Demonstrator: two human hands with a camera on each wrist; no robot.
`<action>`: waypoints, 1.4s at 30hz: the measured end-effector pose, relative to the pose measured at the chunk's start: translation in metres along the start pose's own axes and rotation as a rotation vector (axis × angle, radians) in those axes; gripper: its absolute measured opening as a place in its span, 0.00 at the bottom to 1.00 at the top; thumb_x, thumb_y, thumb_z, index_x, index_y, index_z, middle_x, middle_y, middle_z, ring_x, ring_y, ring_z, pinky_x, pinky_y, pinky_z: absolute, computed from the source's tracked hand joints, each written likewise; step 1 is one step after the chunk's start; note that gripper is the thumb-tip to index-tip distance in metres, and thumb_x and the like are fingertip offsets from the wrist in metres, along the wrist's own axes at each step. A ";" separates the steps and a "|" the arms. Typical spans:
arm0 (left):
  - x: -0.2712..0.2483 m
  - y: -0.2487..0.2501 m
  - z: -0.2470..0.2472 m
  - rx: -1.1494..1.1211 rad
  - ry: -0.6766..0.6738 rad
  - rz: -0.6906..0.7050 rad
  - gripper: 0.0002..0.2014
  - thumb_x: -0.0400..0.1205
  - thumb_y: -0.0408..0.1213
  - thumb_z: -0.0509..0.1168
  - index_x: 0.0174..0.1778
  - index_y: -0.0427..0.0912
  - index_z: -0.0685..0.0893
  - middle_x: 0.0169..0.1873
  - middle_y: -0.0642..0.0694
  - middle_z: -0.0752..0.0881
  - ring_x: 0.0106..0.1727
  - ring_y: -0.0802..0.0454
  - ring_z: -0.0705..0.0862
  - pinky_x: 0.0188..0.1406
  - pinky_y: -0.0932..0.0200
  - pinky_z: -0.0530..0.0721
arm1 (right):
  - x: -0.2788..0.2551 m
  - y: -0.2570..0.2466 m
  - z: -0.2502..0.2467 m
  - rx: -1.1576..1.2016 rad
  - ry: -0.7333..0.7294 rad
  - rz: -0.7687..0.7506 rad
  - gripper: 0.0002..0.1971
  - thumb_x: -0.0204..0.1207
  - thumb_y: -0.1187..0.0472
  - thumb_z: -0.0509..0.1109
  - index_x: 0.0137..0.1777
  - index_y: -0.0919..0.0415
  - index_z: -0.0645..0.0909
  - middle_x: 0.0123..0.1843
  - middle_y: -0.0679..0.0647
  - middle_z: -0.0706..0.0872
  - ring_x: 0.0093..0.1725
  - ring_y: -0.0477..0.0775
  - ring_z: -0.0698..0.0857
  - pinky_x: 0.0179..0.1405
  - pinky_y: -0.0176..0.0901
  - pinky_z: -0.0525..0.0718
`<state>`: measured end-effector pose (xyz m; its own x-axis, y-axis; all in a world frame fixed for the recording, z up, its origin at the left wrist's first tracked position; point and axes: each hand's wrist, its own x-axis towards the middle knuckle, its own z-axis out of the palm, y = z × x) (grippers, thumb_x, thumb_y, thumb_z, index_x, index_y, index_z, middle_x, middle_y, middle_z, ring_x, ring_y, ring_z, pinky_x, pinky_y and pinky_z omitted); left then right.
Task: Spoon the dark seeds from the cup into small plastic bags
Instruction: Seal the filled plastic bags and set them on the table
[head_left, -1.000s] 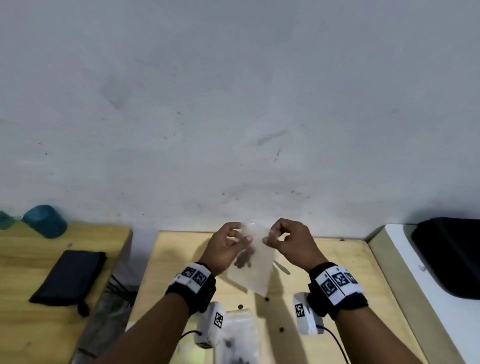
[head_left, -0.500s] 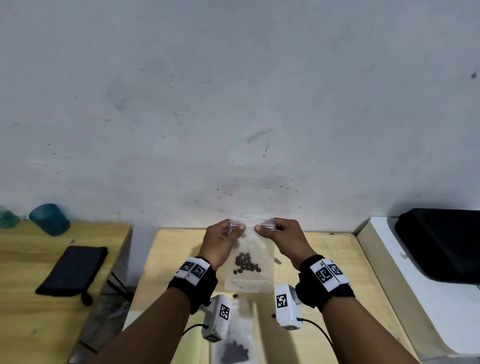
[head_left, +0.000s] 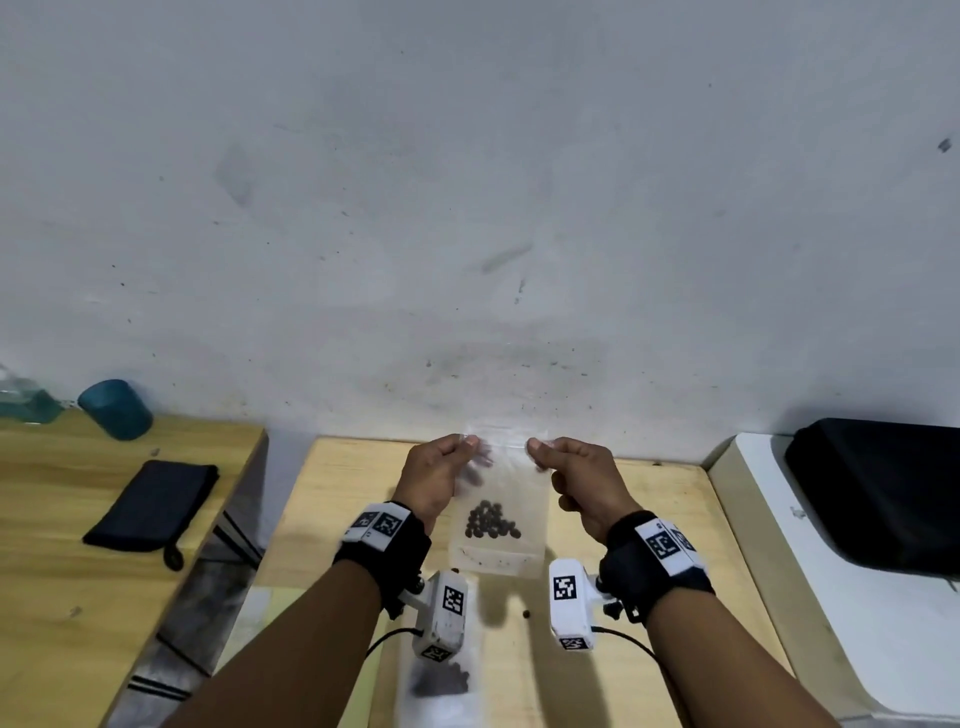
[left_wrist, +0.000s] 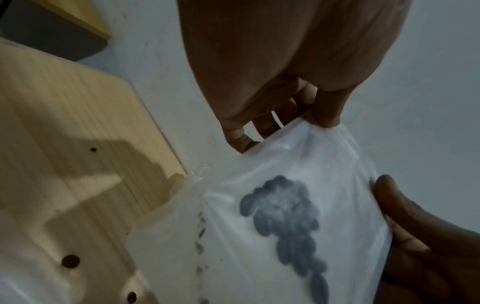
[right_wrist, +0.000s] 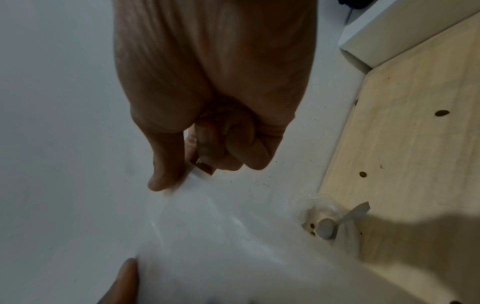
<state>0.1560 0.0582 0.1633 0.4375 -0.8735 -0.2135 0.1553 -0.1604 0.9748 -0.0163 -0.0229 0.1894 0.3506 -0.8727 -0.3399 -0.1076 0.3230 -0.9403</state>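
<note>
A small clear plastic bag hangs upright above the wooden table, with a clump of dark seeds near its bottom. My left hand pinches the bag's top left corner and my right hand pinches the top right corner. The left wrist view shows the bag and the seeds close up. In the right wrist view a clear cup with a grey spoon in it stands at the table's back edge.
Another bag with seeds lies on the table near me. Loose seeds dot the wood. To the left, a second table holds a black pouch and a teal cup. A black case sits on the white surface to the right.
The bag went from tilted to hanging straight. Both hands have slid apart along its top edge, from the middle out to the corners.
</note>
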 end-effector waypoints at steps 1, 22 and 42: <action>0.000 -0.002 0.002 0.006 0.019 -0.009 0.11 0.83 0.44 0.65 0.43 0.43 0.90 0.39 0.44 0.90 0.34 0.49 0.82 0.37 0.59 0.78 | -0.002 0.002 0.001 -0.020 0.032 -0.028 0.11 0.73 0.58 0.80 0.35 0.58 0.81 0.34 0.53 0.82 0.20 0.46 0.64 0.20 0.34 0.60; -0.067 -0.089 -0.093 0.038 0.150 -0.237 0.15 0.77 0.21 0.68 0.56 0.39 0.88 0.54 0.39 0.88 0.42 0.47 0.86 0.38 0.56 0.83 | -0.025 0.119 0.080 -0.423 -0.328 -0.004 0.25 0.68 0.75 0.77 0.59 0.48 0.88 0.54 0.65 0.89 0.50 0.54 0.88 0.45 0.35 0.83; -0.053 -0.138 -0.277 0.066 0.333 -0.304 0.18 0.78 0.21 0.67 0.45 0.53 0.87 0.53 0.46 0.88 0.43 0.46 0.86 0.43 0.51 0.84 | -0.028 0.200 0.231 -0.527 -0.190 0.055 0.13 0.76 0.72 0.70 0.53 0.54 0.87 0.48 0.44 0.87 0.45 0.35 0.85 0.46 0.29 0.81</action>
<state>0.3565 0.2541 0.0223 0.6439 -0.5884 -0.4890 0.2684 -0.4249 0.8646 0.1671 0.1505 0.0152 0.4878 -0.7624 -0.4252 -0.5638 0.0967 -0.8202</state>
